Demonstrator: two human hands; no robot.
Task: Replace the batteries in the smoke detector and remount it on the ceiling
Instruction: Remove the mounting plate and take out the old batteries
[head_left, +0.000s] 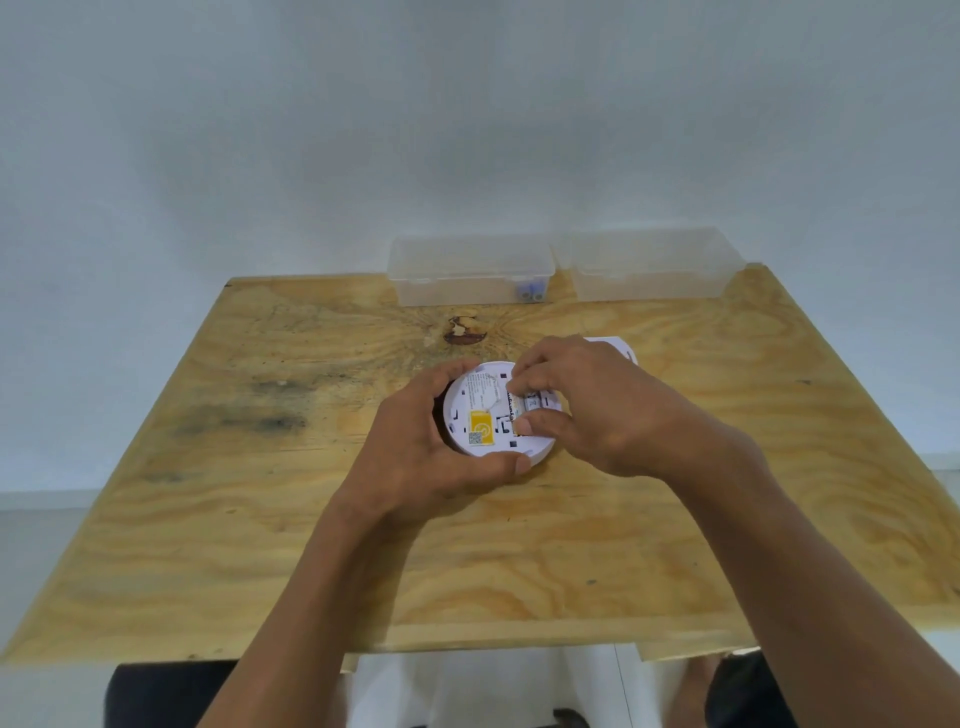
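Right hand (587, 410) pinches with curled fingers into the battery bay at the 3 o'clock side of the smoke detector (491, 415). Left hand (415, 447) grips its rim from 9 o'clock. The detector is white, round, back up with a yellow label, at the middle of the plywood table (260, 519).

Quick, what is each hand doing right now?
Left hand: grips the smoke detector round its rim, steadying it on the table.
Right hand: fingers curled, pinching at a battery in the detector's compartment.
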